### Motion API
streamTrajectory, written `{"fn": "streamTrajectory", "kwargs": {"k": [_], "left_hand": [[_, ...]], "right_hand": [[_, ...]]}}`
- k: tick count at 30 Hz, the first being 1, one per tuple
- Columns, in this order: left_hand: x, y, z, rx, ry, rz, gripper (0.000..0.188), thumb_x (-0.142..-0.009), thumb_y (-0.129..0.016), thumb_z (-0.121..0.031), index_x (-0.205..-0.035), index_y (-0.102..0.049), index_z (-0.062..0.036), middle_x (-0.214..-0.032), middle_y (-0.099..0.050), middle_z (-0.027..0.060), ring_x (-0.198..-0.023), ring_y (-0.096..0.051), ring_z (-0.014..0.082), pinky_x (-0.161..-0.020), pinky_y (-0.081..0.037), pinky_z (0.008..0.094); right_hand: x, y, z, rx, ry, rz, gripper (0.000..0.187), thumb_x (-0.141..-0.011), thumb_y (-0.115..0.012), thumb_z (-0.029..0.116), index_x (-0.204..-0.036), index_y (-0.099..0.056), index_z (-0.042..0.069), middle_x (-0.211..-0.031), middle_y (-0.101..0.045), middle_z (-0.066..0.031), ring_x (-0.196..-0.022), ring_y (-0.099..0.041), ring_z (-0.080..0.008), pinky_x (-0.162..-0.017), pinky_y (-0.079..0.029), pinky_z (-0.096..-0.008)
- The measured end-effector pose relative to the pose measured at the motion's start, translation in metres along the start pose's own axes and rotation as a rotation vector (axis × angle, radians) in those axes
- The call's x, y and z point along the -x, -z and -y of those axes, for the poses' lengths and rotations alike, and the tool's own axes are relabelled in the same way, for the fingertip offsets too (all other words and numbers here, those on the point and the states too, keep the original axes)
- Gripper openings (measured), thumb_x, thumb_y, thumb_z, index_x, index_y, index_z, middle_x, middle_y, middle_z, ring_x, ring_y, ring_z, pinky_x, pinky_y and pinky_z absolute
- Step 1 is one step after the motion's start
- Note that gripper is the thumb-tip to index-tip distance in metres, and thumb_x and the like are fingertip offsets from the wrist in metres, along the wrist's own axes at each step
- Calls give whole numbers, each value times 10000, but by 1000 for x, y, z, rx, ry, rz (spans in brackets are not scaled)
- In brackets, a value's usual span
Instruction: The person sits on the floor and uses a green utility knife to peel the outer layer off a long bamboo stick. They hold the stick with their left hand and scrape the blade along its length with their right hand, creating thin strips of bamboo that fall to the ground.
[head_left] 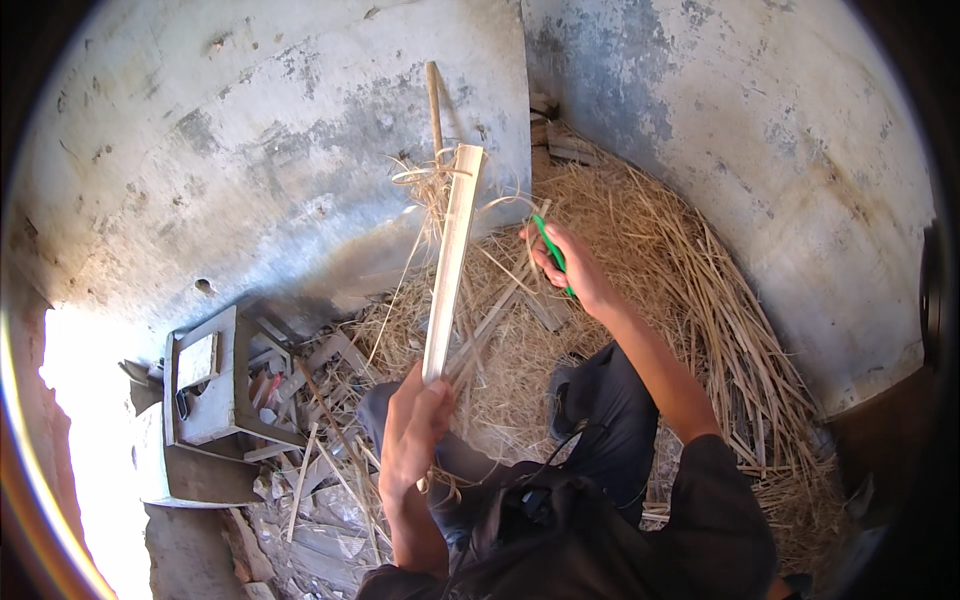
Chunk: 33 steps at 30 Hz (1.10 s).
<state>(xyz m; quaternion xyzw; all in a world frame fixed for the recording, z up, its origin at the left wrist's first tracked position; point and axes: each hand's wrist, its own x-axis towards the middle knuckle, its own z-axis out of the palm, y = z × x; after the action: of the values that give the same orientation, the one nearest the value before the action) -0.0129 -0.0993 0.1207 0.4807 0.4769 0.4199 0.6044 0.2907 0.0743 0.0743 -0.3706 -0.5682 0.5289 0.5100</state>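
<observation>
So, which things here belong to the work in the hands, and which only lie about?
In use:
- pale flat slat, held in the left hand
- green tool, in the grip of the right hand
- loose fibres at the slat's top

Lying about:
- straw pile
- grey wooden stool
- wood scraps

Pale flat cane strip — near upright, frayed top — and a green-handled tool beside it.

I see bare left hand and right hand, forearms uncovered. Dark short-sleeved shirt, dark grey trousers, thin black cable across lap.
</observation>
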Motion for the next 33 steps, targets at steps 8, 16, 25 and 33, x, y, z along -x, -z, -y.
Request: {"fn": "streamTrajectory", "kwargs": {"k": [8,16,25,33], "left_hand": [[-6,-44,18,-197,-168,-51,259,-1167,-603,-227,-1233,-684,10,-757,-587,-7,-654,-521,89,-604,-436,296],[-2,-59,8,-381,-177,-10,212,-1134,-659,-181,-1142,-738,16,-782,-696,75,-714,-648,145,-690,-529,339],[4,-65,2,-325,-117,-2,244,-1172,-558,-154,-1179,-740,8,-748,-652,64,-653,-610,153,-654,-512,351],[1,-63,6,-413,-193,-48,268,-1176,-551,-166,-1061,-709,18,-682,-617,69,-620,-590,156,-629,-497,359]], "right_hand": [[127,-46,2,510,620,-194,325,-1086,-655,298,-1256,-738,34,-861,-725,-68,-689,-695,-161,-614,-535,-328],[140,-48,13,785,599,-35,299,-992,-819,305,-1168,-755,72,-929,-771,-81,-745,-768,-260,-658,-604,-366],[135,-49,15,853,672,-51,279,-985,-827,333,-1148,-771,113,-868,-753,-32,-710,-753,-227,-608,-584,-352],[128,-46,18,995,763,-78,328,-993,-802,396,-1115,-788,92,-772,-697,-37,-607,-686,-206,-534,-527,-346]]}}
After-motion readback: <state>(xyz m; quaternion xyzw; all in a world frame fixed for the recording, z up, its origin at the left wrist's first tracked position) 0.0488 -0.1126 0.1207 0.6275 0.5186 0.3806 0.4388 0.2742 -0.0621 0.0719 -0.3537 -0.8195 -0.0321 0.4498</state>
